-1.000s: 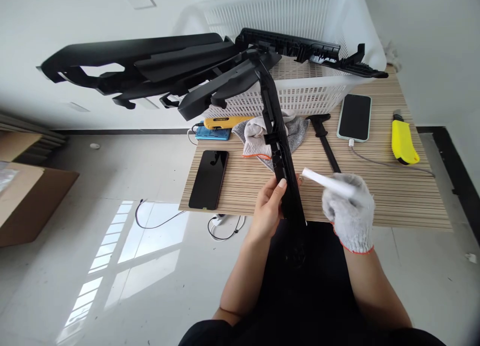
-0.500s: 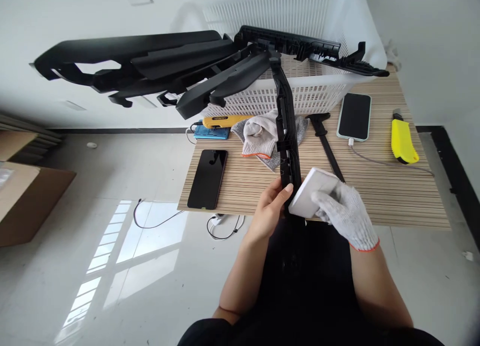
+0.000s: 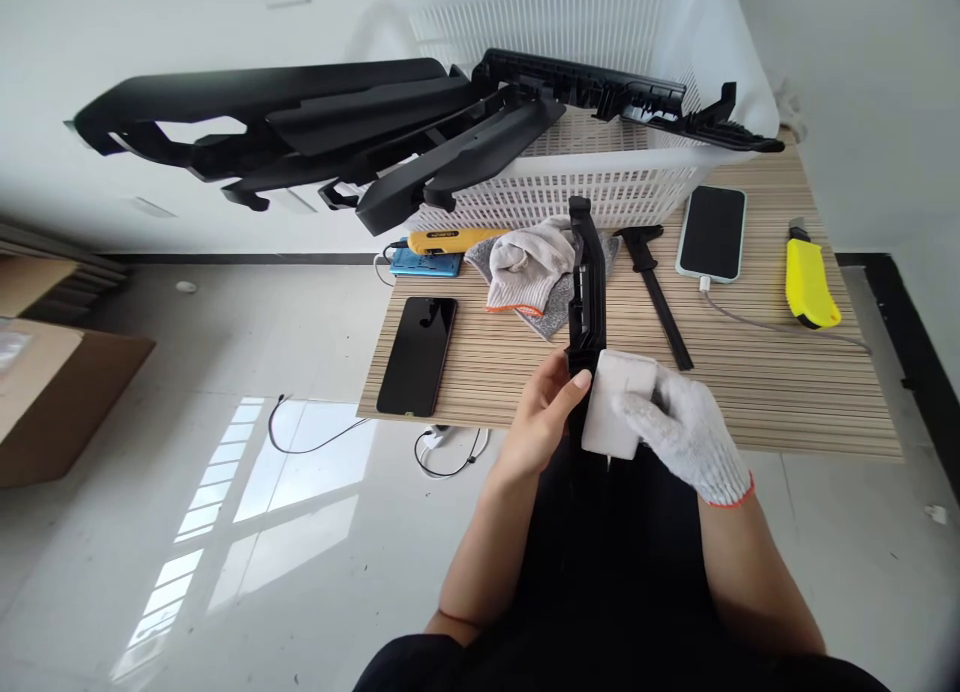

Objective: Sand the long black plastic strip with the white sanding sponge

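Observation:
My bare left hand (image 3: pixel 546 412) is wrapped round a long black plastic trim piece (image 3: pixel 588 292), which points away from me over the table's near edge. Its lower end merges with my dark clothing. My right hand (image 3: pixel 682 422), in a white knit glove with an orange cuff edge, pinches a flat white pad (image 3: pixel 619 402). The pad lies against the right side of the trim piece, close to my left thumb. Behind the far end of the piece are crumpled work gloves (image 3: pixel 525 267).
A white plastic basket (image 3: pixel 637 172) at the back carries several black trim pieces (image 3: pixel 360 122) jutting out left. On the striped table (image 3: pixel 495 372) lie a dark phone (image 3: pixel 417 357), a charging phone (image 3: pixel 712 234), a yellow utility knife (image 3: pixel 812 282), a black caliper (image 3: pixel 660 297) and a yellow tool (image 3: pixel 457 240).
The trim piece has been drawn down towards me, and its far end now sits below the basket rim. The white pad has turned more upright and moved slightly lower along the piece.

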The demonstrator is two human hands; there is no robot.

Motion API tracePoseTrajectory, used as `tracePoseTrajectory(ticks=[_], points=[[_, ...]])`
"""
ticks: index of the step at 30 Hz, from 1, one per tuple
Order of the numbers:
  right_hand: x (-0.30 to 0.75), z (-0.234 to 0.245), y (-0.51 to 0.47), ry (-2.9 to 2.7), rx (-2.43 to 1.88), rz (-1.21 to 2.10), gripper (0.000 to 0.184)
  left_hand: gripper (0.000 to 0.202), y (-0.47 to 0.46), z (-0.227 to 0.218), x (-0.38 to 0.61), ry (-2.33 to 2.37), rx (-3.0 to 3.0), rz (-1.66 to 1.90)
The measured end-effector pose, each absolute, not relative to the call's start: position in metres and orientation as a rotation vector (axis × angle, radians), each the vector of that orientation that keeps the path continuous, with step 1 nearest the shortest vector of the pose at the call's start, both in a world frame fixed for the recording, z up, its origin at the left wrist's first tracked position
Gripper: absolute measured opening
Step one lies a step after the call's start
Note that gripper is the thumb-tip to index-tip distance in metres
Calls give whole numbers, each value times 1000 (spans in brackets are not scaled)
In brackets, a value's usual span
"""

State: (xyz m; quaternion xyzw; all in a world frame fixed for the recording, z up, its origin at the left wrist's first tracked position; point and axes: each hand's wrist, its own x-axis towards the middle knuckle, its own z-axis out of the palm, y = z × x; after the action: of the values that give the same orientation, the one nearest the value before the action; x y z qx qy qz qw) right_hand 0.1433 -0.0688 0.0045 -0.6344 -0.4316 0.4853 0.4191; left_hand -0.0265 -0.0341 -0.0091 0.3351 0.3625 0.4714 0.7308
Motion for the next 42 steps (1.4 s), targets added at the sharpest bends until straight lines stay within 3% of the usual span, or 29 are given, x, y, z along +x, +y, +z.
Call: tracePoseTrajectory(ticks=[5,11,15,19,22,26,30,42], points=[[144,8,-68,-1059,-1672,1084,51,42,-33,-12,-26,786,611,1096],[140,11,-67,-1055,-1822,918,42,38,-32,-13,-24,831,635,1117],[141,8,-68,-1131,-1670,1141,50,39,-34,-9,-25,835,706,1098],[142,7,-68,-951,-1689,1118,50,39,-32,-5,-27,838,679,1072],[140,11,-67,-1155,-1684,1208,47,37,-30,-6,-28,827,644,1059],[135,14,-65,-1005,-1788,1078,47,38,-30,-7,-27,830,595,1102],[133,14,-65,-1178,-1679,1234,50,38,-30,-6,-26,774,616,1104],[130,13,-66,-982,-1692,1153,49,41,-30,-7,-26,748,584,1103]])
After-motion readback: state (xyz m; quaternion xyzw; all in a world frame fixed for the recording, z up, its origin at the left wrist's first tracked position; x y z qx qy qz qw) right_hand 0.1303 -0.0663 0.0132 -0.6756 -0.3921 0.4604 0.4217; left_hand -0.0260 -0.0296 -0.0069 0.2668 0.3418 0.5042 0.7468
